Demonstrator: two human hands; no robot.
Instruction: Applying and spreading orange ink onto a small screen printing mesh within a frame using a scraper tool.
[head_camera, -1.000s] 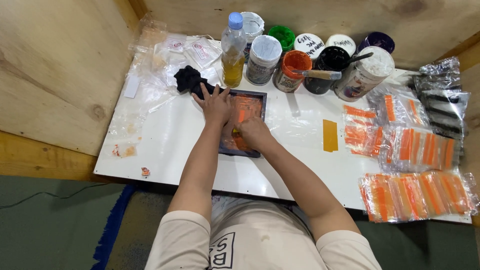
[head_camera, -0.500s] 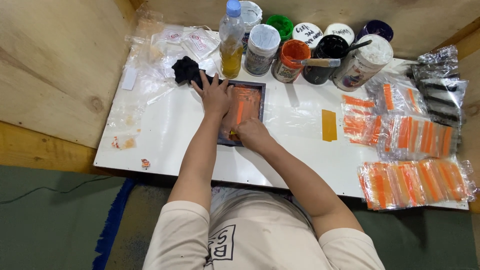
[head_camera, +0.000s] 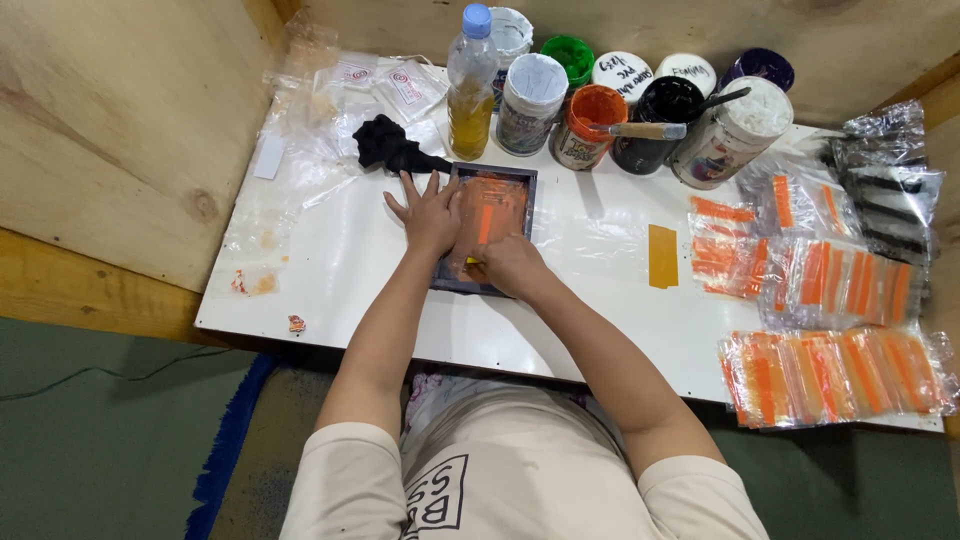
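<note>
A small dark-framed printing screen (head_camera: 500, 185) smeared with orange ink lies flat on the white table (head_camera: 330, 290). My left hand (head_camera: 428, 212) rests flat on the screen's left edge, fingers spread, touching the frame and the table. My right hand (head_camera: 508, 266) is closed at the near end of the screen, fingers curled around a small yellowish scraper that is mostly hidden under them. A black rag (head_camera: 385, 145) lies just beyond my left hand.
Several ink jars stand along the back, among them an orange one (head_camera: 590, 120) with a stick across it, and a bottle of yellow liquid (head_camera: 470, 85). A yellow strip (head_camera: 662, 256) and bagged orange pieces (head_camera: 840, 365) lie right. Plywood walls enclose left and back.
My right hand has stayed at the near end of the screen, shifting only slightly. My left hand keeps its place on the frame. The view has shifted a little.
</note>
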